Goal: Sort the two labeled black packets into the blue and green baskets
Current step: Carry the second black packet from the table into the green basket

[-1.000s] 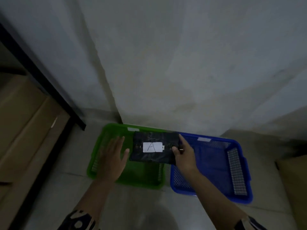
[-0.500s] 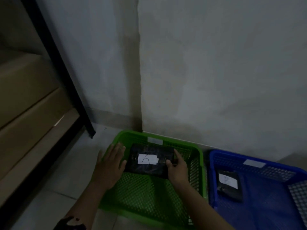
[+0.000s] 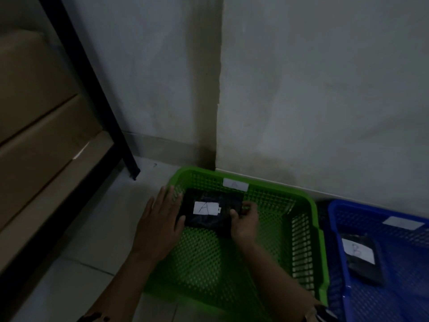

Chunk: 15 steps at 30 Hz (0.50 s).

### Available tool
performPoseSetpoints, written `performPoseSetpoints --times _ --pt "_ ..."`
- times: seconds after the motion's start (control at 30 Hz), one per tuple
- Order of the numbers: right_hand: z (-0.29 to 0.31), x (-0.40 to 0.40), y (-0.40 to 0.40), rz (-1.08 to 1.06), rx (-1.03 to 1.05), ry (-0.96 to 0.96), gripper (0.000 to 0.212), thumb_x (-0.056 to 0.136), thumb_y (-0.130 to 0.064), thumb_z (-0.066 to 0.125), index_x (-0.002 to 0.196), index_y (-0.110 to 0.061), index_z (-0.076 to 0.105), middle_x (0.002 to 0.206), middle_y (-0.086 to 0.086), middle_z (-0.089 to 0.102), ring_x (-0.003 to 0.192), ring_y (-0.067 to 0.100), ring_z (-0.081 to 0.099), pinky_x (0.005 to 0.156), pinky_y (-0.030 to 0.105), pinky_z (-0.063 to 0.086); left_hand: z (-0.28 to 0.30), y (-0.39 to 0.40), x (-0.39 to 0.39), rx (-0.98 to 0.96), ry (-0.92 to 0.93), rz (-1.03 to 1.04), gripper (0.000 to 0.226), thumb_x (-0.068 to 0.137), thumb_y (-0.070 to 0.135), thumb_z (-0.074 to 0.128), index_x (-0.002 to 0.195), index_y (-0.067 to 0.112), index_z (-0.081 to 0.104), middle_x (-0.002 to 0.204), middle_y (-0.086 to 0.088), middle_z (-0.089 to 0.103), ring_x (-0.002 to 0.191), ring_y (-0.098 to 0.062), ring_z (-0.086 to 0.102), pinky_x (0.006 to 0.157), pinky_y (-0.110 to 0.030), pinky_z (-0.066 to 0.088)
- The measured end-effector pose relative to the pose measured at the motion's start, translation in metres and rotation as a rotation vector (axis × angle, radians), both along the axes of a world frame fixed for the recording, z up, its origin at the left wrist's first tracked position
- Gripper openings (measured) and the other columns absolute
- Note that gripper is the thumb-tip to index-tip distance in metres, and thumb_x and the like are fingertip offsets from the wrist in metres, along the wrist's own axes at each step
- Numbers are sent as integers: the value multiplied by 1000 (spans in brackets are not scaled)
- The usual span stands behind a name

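packet a [image 3: 210, 211] going into green basket [image 3: 308, 212], packet b [image 3: 364, 259] lying in blue basket [image 3: 334, 206]
right hand [image 3: 243, 223] fingers pinch packet a's edge; left hand [image 3: 160, 219] flat, open beside it; only release left

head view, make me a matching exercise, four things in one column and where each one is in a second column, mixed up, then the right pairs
Things:
1. packet A
2. packet B
3. left hand
4. black post

Places:
a. lying in the blue basket
b. flat over the left rim of the green basket
c. held in the right hand over the green basket
d. standing on the floor at the left, by the wall

Pairs: 1-c, 2-a, 3-b, 4-d
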State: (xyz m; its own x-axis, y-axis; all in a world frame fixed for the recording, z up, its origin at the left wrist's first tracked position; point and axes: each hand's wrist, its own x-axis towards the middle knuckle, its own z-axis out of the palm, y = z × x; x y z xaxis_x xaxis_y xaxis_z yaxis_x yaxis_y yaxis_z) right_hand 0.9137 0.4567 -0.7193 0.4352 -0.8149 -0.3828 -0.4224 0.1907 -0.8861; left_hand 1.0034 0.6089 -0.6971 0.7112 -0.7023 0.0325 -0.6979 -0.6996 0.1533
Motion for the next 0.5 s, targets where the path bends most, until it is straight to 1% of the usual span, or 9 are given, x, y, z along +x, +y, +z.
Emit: performPoseSetpoints --times 0.07,0.1,0.13,0.2,0.27,0.33,0.4,0.47,0.5 --pt "-6 -1 2 35 -80 43 18 86 -4 56 102 -1 48 109 24 57 97 30 54 77 31 39 0 -1 0 26 -30 0 60 84 38 24 129 3 44 136 -21 48 127 -39 42 99 -56 39" --pt "-10 -2 4 97 -157 90 16 85 -6 57 99 -2 50 110 22 55 102 32 53 80 31 38 0 -2 -1 41 -47 -4 58 84 37 26 127 3 46 134 -22 50 125 -39 44 97 -57 40" --pt "-15 -4 6 186 -246 155 19 85 -10 59 100 -2 52 116 21 51 109 33 49 87 31 37 0 -2 -1 57 -58 -8 58 84 37 27 126 3 48 132 -22 52 124 -39 46 96 -57 41" --pt "-22 -7 11 364 -407 319 30 85 -22 59 111 -5 54 133 18 40 123 33 37 102 35 34 0 -2 -1 85 -72 -13 58 83 37 28 124 3 50 131 -21 53 123 -39 48 95 -57 42" --pt "-23 -9 11 437 -505 399 40 87 -33 56 119 -10 51 143 16 33 131 31 29 108 37 29 0 -1 -1 97 -79 -21 59 84 39 26 126 4 49 134 -20 51 126 -37 45 98 -56 40" --pt "-23 -10 11 501 -545 417 51 88 -42 51 129 -13 43 152 13 22 139 29 19 112 39 21 -1 -1 -1 107 -82 -25 59 83 39 25 126 6 48 135 -20 50 127 -37 43 99 -56 39" --pt "-26 -12 14 623 -546 438 67 86 -51 47 139 -16 26 157 11 7 143 28 6 116 41 13 -1 0 0 127 -79 -30 59 83 39 27 124 6 51 133 -21 52 125 -38 46 97 -57 40" --pt "-29 -17 16 755 -541 512 82 83 -55 50 144 -19 9 157 10 -6 144 29 -3 117 44 10 0 0 0 156 -77 -33 57 82 39 29 120 5 55 129 -22 56 121 -40 49 94 -59 42" --pt "-29 -18 14 797 -532 544 86 82 -56 50 144 -20 5 157 9 -10 144 29 -4 117 46 10 -1 1 0 162 -76 -44 57 82 40 29 120 5 55 128 -23 56 121 -40 49 94 -59 42"
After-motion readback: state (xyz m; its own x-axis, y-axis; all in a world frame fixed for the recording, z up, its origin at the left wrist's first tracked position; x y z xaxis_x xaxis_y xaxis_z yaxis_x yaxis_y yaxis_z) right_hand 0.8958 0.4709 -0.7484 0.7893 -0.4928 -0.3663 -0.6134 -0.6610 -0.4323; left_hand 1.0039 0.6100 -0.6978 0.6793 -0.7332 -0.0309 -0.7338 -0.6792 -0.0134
